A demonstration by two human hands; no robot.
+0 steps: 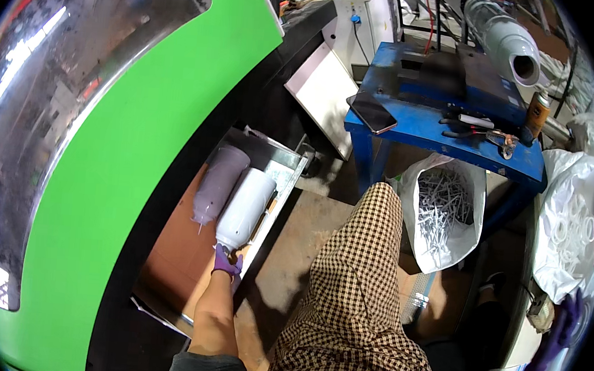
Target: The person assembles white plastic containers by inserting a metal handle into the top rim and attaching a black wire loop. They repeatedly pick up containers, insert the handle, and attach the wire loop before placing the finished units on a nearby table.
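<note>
My left hand, in a purple glove, has its fingers at the narrow neck of a white plastic bottle and grips it there. The bottle lies slanted in a cardboard-lined metal bin. Beside it, to the left, rests a second, greyish-mauve bottle with a thin sprue on its tip. At the far right, my right hand, also purple-gloved, stretches its fingers upward beside a white bag of translucent ring-shaped scraps; I see nothing held in it.
A green machine with a window fills the left. A blue metal stand carries a phone, pliers and a spray can. Below it stands a white sack of plastic trimmings. A large bottle lies behind.
</note>
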